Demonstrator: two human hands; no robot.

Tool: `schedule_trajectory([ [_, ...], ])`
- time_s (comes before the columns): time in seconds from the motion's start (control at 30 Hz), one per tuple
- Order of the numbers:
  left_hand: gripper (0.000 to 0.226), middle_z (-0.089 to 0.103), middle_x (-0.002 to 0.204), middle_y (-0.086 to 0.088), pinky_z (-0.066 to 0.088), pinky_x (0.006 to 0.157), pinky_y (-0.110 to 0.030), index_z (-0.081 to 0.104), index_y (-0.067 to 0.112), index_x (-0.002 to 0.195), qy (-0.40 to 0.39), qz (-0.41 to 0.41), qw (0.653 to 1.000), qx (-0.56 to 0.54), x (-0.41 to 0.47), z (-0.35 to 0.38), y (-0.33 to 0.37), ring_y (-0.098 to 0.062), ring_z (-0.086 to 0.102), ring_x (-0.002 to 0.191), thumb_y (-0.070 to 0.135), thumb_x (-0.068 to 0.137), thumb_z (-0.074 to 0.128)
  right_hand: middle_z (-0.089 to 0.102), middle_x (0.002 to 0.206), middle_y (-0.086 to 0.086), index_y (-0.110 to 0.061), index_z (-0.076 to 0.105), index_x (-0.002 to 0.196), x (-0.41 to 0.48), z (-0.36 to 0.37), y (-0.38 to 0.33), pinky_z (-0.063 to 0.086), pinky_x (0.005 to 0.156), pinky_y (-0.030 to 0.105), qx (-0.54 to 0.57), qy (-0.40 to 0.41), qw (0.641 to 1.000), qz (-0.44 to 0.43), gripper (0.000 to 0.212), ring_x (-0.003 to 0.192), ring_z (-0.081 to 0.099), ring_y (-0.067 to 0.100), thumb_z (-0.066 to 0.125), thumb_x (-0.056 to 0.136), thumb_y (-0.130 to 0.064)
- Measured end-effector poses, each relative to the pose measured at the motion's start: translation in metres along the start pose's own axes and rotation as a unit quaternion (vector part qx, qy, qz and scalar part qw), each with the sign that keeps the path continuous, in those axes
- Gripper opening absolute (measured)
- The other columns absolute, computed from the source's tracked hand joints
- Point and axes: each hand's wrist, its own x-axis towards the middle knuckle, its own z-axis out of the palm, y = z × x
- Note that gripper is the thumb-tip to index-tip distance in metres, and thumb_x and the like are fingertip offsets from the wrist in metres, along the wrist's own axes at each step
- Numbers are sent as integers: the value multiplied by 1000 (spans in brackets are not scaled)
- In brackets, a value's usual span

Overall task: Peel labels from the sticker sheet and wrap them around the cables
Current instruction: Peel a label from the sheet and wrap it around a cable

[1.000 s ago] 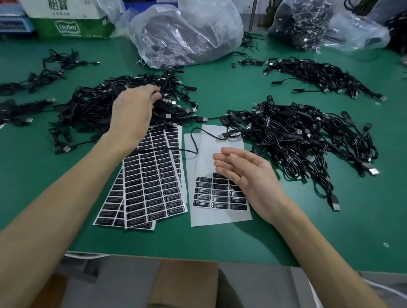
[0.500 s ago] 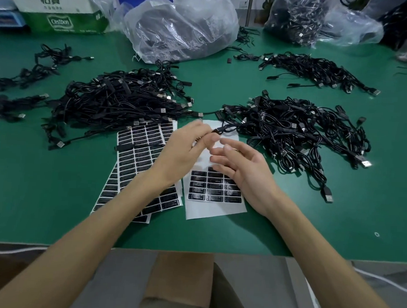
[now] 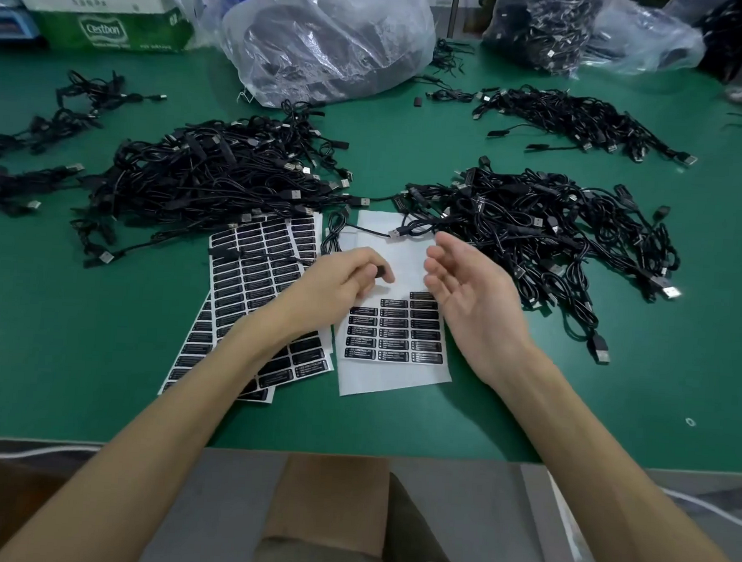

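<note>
My left hand [image 3: 343, 281] hovers over the partly used sticker sheet [image 3: 392, 369] and pinches a small black piece at its fingertips, which looks like part of a black cable [image 3: 335, 235]. That cable lies looped across the sheet's top, with its USB plug [image 3: 396, 233] on the white paper. Just to the right, my right hand [image 3: 468, 299] is held up with the palm turned left and the fingers relaxed, holding nothing. Rows of black labels [image 3: 394, 334] fill the sheet's lower half. Full label sheets [image 3: 256, 274] lie under my left wrist.
Large heaps of black USB cables sit at the left [image 3: 210, 179] and right [image 3: 537, 230] behind the sheets, with a smaller heap [image 3: 579, 119] farther back. Plastic bags [image 3: 332, 39] and a cardboard box [image 3: 103, 8] line the far edge. The green table's front edge [image 3: 350, 451] is close to me.
My left hand came back from the left cable heap to the middle, took hold of a cable, and has drawn nearer over the sheet. My right hand lifted and turned palm-up.
</note>
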Motion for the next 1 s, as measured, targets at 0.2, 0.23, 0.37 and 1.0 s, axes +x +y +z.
schedule_trajectory([
  [0.2,84,50,96,22,46,82,-22,55,26,144,-27,31,989,142,-4,12,-5,5,53,92,80,79,59,73,107,9,-3,71,122,2,1,4,54,86,29,-106,29,992,-61,26,101,66,20,56,105,-17],
  [0.23,90,50,96,20,47,83,-26,55,26,145,-24,34,987,154,-4,12,-5,2,52,93,84,76,57,73,108,9,-5,71,121,1,1,5,55,88,30,-123,29,989,-71,25,103,66,20,56,105,-17],
  [0.37,91,49,95,16,47,87,-32,61,24,141,2,39,990,137,-3,9,-5,-4,52,93,84,73,56,75,113,6,-10,71,121,-4,4,10,55,96,31,-204,23,972,-112,22,111,68,17,58,104,-18],
  [1.0,30,38,84,10,45,74,-35,74,18,118,88,90,983,136,-7,8,-3,-15,46,77,38,98,68,63,102,-16,-29,73,105,-1,8,17,37,80,14,-596,-4,789,-150,23,109,52,16,75,92,-11],
])
